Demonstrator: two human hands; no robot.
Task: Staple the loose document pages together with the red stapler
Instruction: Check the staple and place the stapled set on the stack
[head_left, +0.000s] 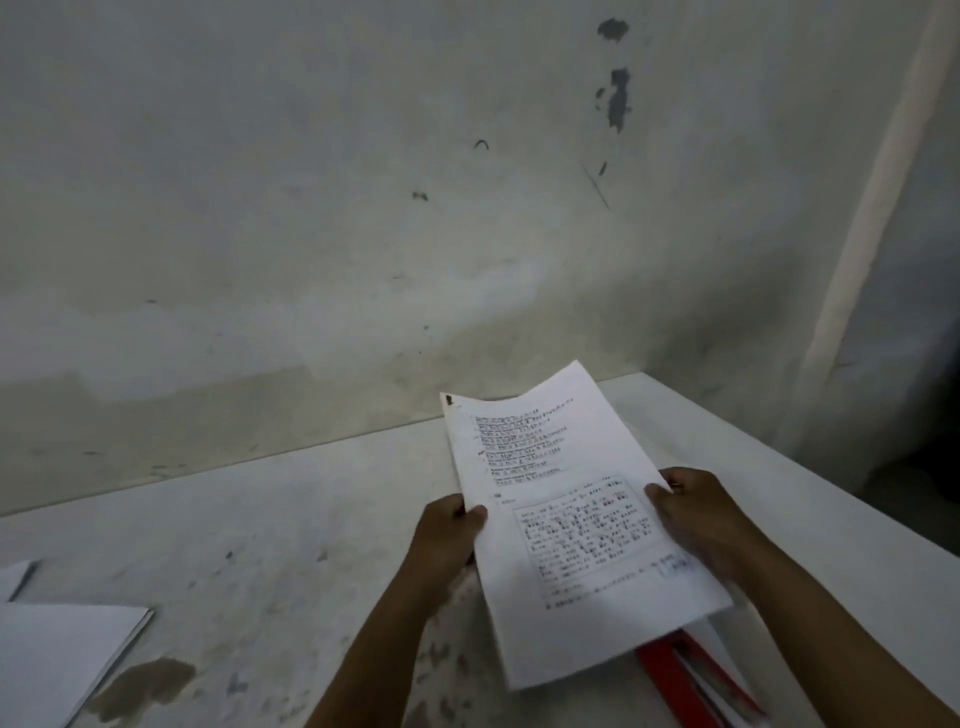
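I hold a set of printed document pages (561, 519) above the table, tilted slightly to the left. My left hand (447, 540) pinches their left edge and my right hand (696, 514) grips their right edge. A dark mark sits at the top left corner of the pages. The red stapler (685, 675) lies on the table under the lower right part of the pages, partly hidden by them.
The white, stained table (260, 545) stands against a scuffed wall (363, 208). Another stack of white paper (57, 660) lies at the near left edge. A brown stain (145, 686) marks the tabletop beside that stack. The table's right edge runs diagonally at the right.
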